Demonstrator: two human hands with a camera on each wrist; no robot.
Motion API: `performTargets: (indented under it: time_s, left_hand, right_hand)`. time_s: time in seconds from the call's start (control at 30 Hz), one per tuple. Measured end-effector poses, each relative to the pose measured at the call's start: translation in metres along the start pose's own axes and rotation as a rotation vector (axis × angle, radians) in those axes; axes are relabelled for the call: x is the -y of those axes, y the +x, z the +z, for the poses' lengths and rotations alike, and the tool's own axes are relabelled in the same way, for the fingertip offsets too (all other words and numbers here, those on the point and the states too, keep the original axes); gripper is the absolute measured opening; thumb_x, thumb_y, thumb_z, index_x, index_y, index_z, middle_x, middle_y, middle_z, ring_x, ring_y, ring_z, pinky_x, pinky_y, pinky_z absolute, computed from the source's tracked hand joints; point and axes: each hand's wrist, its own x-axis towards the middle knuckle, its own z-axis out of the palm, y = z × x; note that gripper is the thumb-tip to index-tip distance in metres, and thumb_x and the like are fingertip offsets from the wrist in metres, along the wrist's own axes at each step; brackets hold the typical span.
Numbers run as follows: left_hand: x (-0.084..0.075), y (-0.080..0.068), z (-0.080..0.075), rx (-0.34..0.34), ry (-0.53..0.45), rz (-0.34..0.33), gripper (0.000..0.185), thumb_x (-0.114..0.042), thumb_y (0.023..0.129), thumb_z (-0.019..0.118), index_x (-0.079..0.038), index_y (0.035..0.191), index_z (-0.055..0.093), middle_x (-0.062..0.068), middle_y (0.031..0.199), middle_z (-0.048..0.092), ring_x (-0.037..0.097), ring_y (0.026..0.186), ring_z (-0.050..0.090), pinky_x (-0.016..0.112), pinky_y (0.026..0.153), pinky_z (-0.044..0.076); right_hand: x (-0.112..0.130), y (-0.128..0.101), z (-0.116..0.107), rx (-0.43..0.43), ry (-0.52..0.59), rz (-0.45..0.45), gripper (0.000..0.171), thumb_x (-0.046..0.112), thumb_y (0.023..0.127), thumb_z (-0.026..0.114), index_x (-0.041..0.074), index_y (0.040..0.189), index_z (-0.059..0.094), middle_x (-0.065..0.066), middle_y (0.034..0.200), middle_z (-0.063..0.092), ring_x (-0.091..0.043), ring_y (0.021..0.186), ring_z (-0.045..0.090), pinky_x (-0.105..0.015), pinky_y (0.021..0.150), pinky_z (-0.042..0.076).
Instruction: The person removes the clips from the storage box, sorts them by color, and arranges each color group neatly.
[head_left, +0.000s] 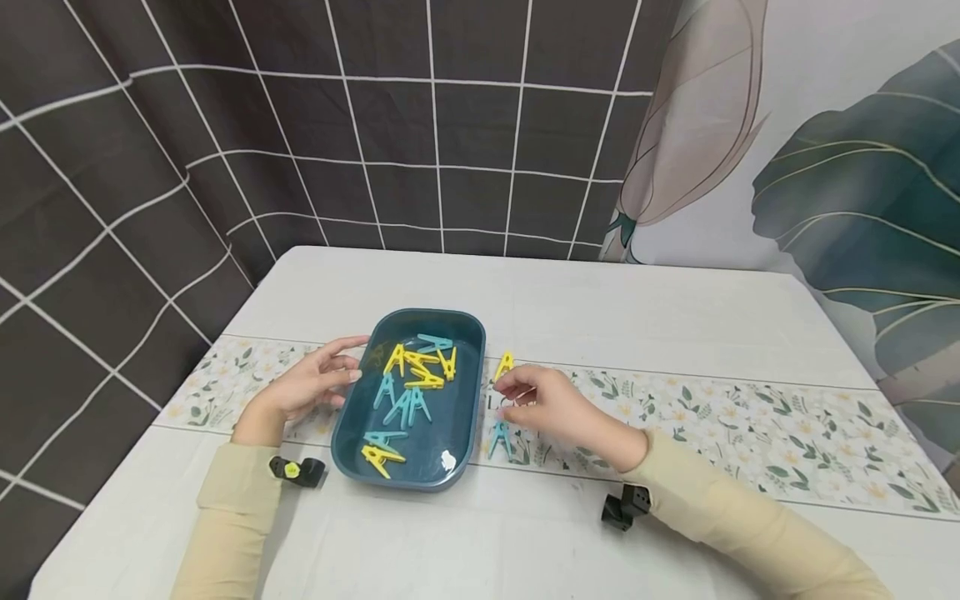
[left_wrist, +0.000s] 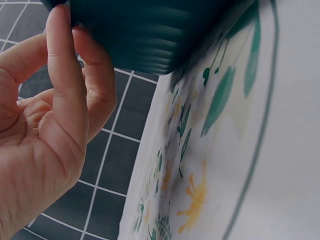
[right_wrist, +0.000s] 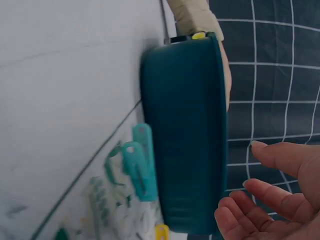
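- Head view shows the right hand [head_left: 543, 408] nearest to two loose clothes pegs: a yellow peg [head_left: 504, 365] just beyond its fingers, and a teal peg [head_left: 500, 439] on the person's side of its thumb.
- Both loose pegs have their long axis roughly toward and away from the person, near to parallel with the long side of the tray [head_left: 438, 417].
- Right hand: thumb and fingers are apart and hold nothing, as the right wrist view shows.
- Left hand [head_left: 311, 383]: its fingertips touch the outer side of the tray, the fingers rather loose; it holds no peg.
- Tray: it lies between the two hands, dark blue-green, smooth and slightly shiny, with rounded corners; it seems to be plastic.
- Inside it, yellow and teal pegs [head_left: 426, 379] lie scattered, A-shaped, with slim legs.
- Under both hands is a white tablecloth [head_left: 427, 550] with a flowered band [head_left: 712, 425]; beyond them hangs a dark cloth [head_left: 480, 125] with white grid lines, softly wrinkled.
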Motion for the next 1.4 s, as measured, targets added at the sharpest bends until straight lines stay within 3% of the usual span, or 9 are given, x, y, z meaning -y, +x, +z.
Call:
performTargets:
  time_s: [0.4, 0.8, 1.13, 1.4]
  left_hand:
    - [-0.005, -0.002, -0.002, -0.002, 0.003, 0.028, 0.065, -0.009, 0.095, 0.055, -0.005, 0.149, 0.021, 0.013, 0.113, 0.042, 0.006, 0.077, 0.055, 0.022, 0.059, 0.054]
    - [0.000, -0.007, -0.003, -0.004, -0.007, 0.016, 0.063, -0.009, 0.095, 0.055, -0.006, 0.149, 0.023, 0.006, 0.107, 0.049, 0.006, 0.077, 0.058, 0.022, 0.060, 0.055]
    - [0.002, -0.001, -0.002, 0.029, -0.026, 0.032, 0.061, -0.007, 0.095, 0.054, -0.006, 0.149, 0.023, 0.004, 0.106, 0.050, 0.006, 0.076, 0.059, 0.022, 0.061, 0.055]
    - [0.004, 0.000, -0.002, 0.048, -0.044, 0.043, 0.062, -0.008, 0.096, 0.053, -0.006, 0.150, 0.021, 0.004, 0.106, 0.050, 0.007, 0.075, 0.060, 0.022, 0.060, 0.055]
  right_hand:
    - [0.042, 0.022, 0.012, 0.054, -0.131, -0.181, 0.028, 0.016, 0.086, 0.071, 0.002, 0.109, 0.065, -0.009, 0.104, 0.066, -0.024, 0.095, 0.063, -0.025, 0.083, 0.053]
    - [0.070, 0.053, 0.045, 0.195, -0.205, -0.200, 0.033, 0.020, 0.089, 0.067, 0.000, 0.115, 0.064, -0.012, 0.111, 0.067, -0.020, 0.100, 0.063, -0.025, 0.085, 0.052]
    - [0.071, 0.069, 0.079, 0.326, -0.302, -0.165, 0.035, 0.023, 0.090, 0.065, 0.003, 0.119, 0.063, -0.008, 0.111, 0.066, -0.015, 0.101, 0.063, -0.016, 0.080, 0.050]
    - [0.062, 0.068, 0.101, 0.316, -0.329, -0.197, 0.031, 0.023, 0.093, 0.062, 0.005, 0.118, 0.064, -0.004, 0.112, 0.066, -0.009, 0.100, 0.061, -0.014, 0.081, 0.048]
